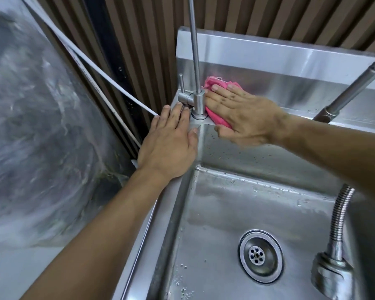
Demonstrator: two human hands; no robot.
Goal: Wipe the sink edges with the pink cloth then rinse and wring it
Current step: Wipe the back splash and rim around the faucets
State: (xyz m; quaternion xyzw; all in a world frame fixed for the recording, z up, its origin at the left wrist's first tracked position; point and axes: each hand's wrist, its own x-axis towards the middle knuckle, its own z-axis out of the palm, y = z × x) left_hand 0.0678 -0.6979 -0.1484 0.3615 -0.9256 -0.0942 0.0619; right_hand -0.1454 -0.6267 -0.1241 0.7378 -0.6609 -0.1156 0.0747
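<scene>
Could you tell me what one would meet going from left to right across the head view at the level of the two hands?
Clear plastic sheeting → white hose → left hand → small tap → pink cloth → right hand → large faucet pipe.

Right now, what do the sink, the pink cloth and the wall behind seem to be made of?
Sink: likely stainless steel, brushed grey with soft reflections and water beads. Pink cloth: woven fabric, frayed at its edge. Wall: brown ribbed slats, maybe wood or a wood-look panel; hard to tell.
</scene>
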